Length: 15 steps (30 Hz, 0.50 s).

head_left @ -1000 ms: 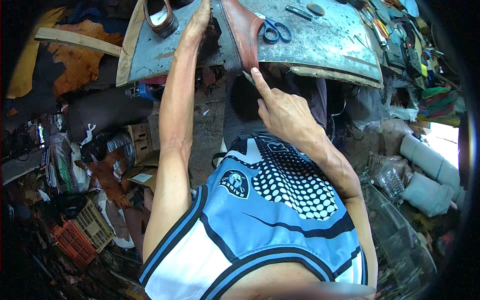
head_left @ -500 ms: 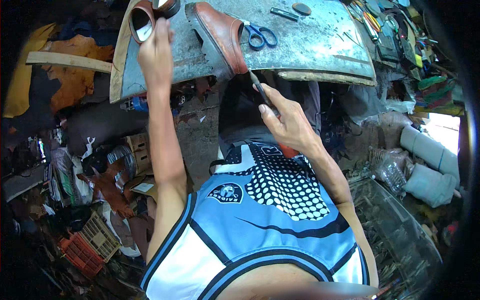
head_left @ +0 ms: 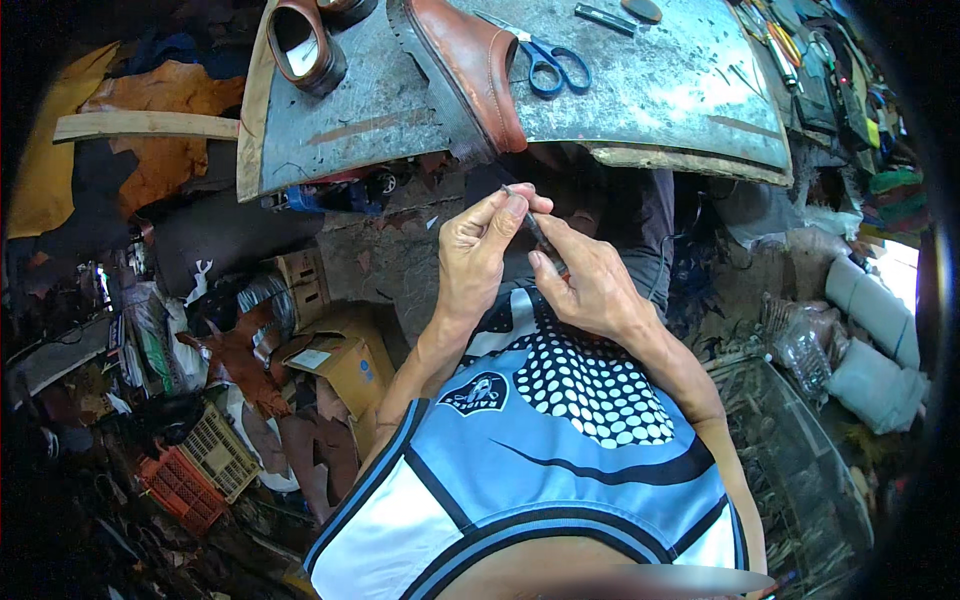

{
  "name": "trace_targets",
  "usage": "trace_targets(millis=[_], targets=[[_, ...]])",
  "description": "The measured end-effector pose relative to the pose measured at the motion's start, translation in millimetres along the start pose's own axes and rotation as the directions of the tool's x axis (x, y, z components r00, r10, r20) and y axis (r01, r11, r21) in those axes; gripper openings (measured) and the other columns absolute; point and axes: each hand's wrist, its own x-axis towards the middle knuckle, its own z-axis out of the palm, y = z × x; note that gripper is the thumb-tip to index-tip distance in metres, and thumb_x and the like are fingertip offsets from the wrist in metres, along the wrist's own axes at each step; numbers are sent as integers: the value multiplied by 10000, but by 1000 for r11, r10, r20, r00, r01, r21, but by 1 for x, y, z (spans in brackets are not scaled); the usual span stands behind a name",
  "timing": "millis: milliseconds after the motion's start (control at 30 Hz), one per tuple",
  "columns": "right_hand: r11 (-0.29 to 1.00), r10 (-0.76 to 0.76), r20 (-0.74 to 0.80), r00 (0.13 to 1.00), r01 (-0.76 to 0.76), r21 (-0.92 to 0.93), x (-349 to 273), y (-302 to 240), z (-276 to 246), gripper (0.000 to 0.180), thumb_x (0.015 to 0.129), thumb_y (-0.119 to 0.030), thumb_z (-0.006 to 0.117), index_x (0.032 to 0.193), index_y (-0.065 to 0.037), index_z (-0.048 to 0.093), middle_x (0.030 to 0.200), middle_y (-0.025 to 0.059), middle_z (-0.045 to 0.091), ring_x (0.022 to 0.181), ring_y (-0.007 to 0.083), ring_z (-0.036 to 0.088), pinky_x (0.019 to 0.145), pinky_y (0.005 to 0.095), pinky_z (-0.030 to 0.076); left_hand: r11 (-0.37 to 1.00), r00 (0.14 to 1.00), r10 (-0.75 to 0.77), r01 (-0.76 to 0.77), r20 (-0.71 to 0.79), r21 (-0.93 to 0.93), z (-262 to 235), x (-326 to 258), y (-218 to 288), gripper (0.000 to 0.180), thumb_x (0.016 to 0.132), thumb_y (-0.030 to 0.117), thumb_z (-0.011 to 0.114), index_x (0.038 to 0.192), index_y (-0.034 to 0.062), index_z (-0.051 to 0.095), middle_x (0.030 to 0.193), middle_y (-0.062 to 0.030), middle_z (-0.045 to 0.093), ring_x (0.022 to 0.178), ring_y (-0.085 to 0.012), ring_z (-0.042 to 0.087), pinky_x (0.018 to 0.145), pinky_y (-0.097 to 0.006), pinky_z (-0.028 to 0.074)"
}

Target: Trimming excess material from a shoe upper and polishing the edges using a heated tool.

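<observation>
My right hand (head_left: 598, 280) is closed round a slim, dark, pen-like tool (head_left: 537, 232) whose exact kind I cannot make out. At its tip my left hand (head_left: 476, 248) pinches with thumb and fingers. Both hands meet in front of my body, just off the near edge of the worktable (head_left: 370, 110). Beyond them a brown leather shoe upper (head_left: 468, 50) lies on its side, reaching the table's near edge. To its right rest blue-handled scissors (head_left: 550, 68), partly spread.
A brown shoe (head_left: 322, 68) stands at the table's left, with another partly cut off above. A black marker-like stick (head_left: 604, 19) and a dark oval piece (head_left: 642, 10) lie farther back. Tools (head_left: 785, 50) crowd the right. A wooden strip (head_left: 150, 125) juts out left.
My left hand has come back from the shoe at the table's left and met the right hand at the tool's tip. The right hand has lowered the tool away from the shoe upper.
</observation>
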Motion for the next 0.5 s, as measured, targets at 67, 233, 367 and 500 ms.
trace_targets(millis=[67,233,367,500], targets=[[1000,10,10,1000,-10,-9,-2,-1,0,401,908,-127,620,1266,33,534,1040,241,663,736,368,682,656,451,544,1000,1000,-7,7,-10,-2,-1,0,-2,287,1021,194,605,1172,-34,694,1039,-120,740,980,-134,669,910,-293,523],[998,58,62,996,-59,15,-5,4,1,430,915,-149,622,1295,34,539,1080,250,665,793,381,692,709,446,561,999,999,-38,37,-16,-40,-5,0,0,248,1000,180,632,1106,-24,726,1001,-111,749,943,-127,673,882,-278,523],[996,21,27,999,-23,85,-6,13,7,460,926,-189,630,1321,32,548,1161,249,659,948,386,687,823,429,564,993,1000,11,-8,-25,116,-14,2,3,226,1002,160,615,1060,-19,739,982,-99,749,907,-121,676,853,-269,525],[995,-35,-18,999,36,89,-2,18,12,438,932,-193,630,1306,26,568,1188,242,653,989,376,678,844,417,555,991,999,33,-29,-27,134,-16,5,7,221,1009,140,590,1019,-29,732,935,-81,745,863,-115,670,810,-262,526]])
